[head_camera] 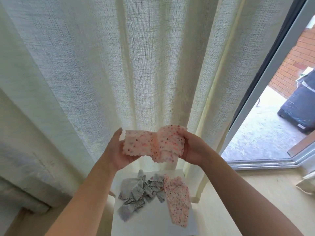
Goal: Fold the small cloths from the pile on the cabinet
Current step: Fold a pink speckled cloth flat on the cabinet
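Note:
I hold a small pink speckled cloth (151, 143) up in the air between both hands, above the cabinet. My left hand (117, 150) grips its left edge and my right hand (190, 147) grips its right edge; the cloth is creased in the middle. Below, on the white cabinet top (153, 222), lies a crumpled pile of grey cloths (139, 189). Another pink speckled cloth (178, 200) lies to the right of the grey pile.
A cream curtain (119, 65) hangs directly behind the cabinet. To the right an open sliding door (265, 79) leads to a concrete patio with a dark bin (300, 101). Pale wooden floor (255, 188) lies on the right.

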The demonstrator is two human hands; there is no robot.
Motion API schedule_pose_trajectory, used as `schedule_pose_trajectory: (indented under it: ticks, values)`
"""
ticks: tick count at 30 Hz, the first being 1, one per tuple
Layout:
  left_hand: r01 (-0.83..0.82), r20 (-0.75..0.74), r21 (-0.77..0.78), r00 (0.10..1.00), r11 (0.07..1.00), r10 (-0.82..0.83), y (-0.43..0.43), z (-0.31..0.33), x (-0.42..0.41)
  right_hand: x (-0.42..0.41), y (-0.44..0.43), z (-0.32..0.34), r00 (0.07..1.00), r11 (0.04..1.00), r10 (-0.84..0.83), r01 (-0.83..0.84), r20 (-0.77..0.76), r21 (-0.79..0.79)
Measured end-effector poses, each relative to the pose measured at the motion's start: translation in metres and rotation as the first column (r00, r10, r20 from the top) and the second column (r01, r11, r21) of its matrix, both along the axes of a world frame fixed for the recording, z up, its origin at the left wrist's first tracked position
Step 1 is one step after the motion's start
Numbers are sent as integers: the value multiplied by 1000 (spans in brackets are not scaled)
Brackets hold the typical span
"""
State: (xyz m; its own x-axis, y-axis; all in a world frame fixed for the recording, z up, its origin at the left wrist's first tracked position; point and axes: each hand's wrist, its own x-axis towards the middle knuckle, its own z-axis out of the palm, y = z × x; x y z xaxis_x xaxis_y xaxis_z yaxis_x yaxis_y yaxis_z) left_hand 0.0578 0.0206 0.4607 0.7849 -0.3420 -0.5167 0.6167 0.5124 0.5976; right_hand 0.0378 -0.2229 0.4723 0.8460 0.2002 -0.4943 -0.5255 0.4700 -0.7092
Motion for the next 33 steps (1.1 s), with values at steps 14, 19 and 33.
schedule_pose_trajectory:
  ticks: [14, 19, 33]
  values:
    - [-455, 735, 677, 463, 579, -496, -28, -2, -23, 11, 11, 28, 961, 905, 68, 53, 267, -423]
    - [-688, 746, 486, 6, 539, -666, -52, -8, -31, 16, 17, 42, 936, 789, 26, 197, 352, -582]
    - [-872, 563, 162, -303, 462, -769, -51, 13, -2, 26, 4, 51, 983, 862, -50, 132, 177, -490]
